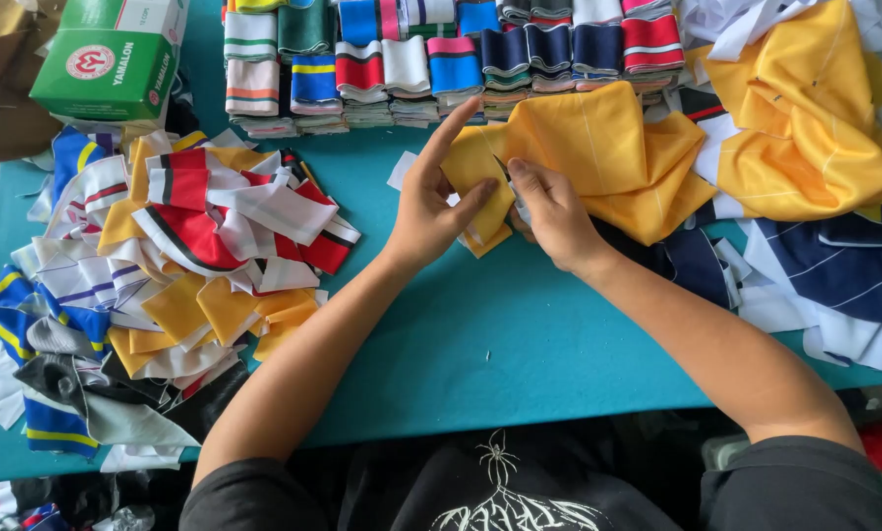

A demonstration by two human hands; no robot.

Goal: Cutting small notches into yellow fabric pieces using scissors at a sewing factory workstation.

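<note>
A teal table (480,334) is crowded with cloth on three sides. To the left lies a loose heap of scraps (166,285) in yellow, red, white, blue and black, too tangled to count. Along the far edge stand rows of folded striped bands (411,59), packed tight; their number cannot be told. At the far left corner sit two green boxes (107,64), one stacked on the other and both closed, beside a brown bag (3,88). To the right lie a large yellow pile (805,128) and navy pieces (844,275) mixed with white strips.

Between these, near the table's middle, the yellow piece (598,157) rests partly on the table, its near corner lifted. The left hand (426,211) pinches that folded corner between thumb and fingers, forefinger stretched up. The right hand (554,211) is closed on the same edge just beside it, gripping a small tool against the cloth; what kind cannot be told. Both forearms cross the bare strip of table in front
</note>
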